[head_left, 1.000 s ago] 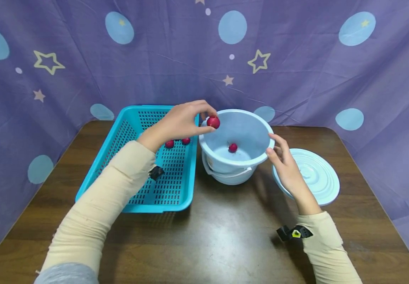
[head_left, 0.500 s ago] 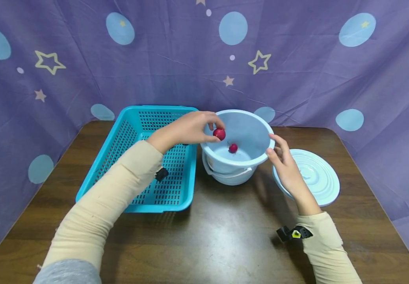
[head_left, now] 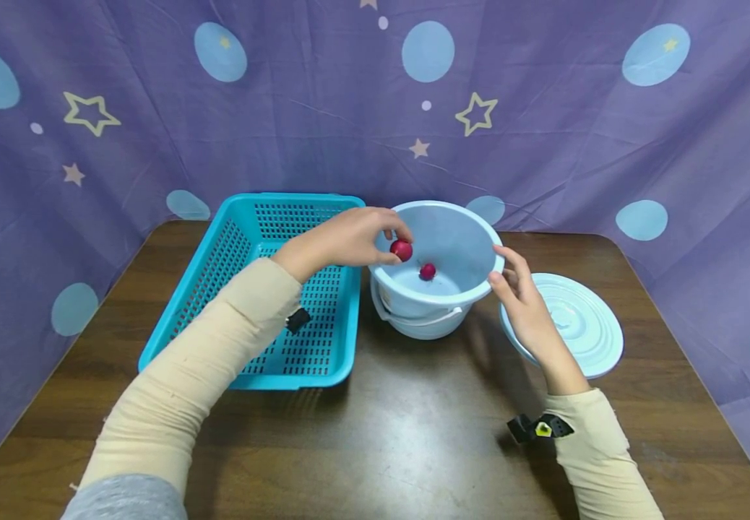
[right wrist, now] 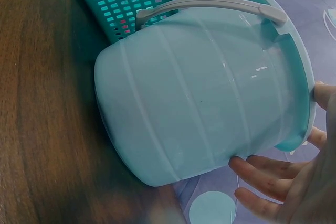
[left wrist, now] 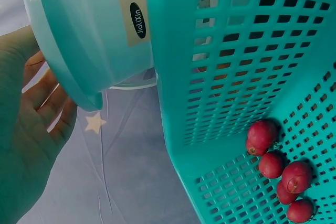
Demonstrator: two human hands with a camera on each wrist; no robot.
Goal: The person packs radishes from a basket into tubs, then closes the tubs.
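Note:
My left hand [head_left: 357,237] pinches a red radish [head_left: 402,250] between thumb and fingers, just inside the left rim of a pale blue bucket [head_left: 438,297]. Another radish [head_left: 427,272] lies on the bucket's bottom. On the bucket's right side, my right hand [head_left: 526,307] grips the rim, thumb on the near side; in the right wrist view its fingers touch the outer wall. Left of the bucket stands a turquoise slotted basket [head_left: 344,332]. Several radishes [left wrist: 297,177] rest in it in the left wrist view; my left arm hides them from the head camera.
A round pale blue lid [head_left: 583,325] lies flat on the wooden table [head_left: 414,440], right of the bucket. The bucket's handle [head_left: 423,318] hangs down on the near side. A purple patterned curtain [head_left: 323,101] closes off the back and sides.
My left hand has moved right and down with the radish, from above the bucket's left rim to just inside it. The right hand has stayed on the rim.

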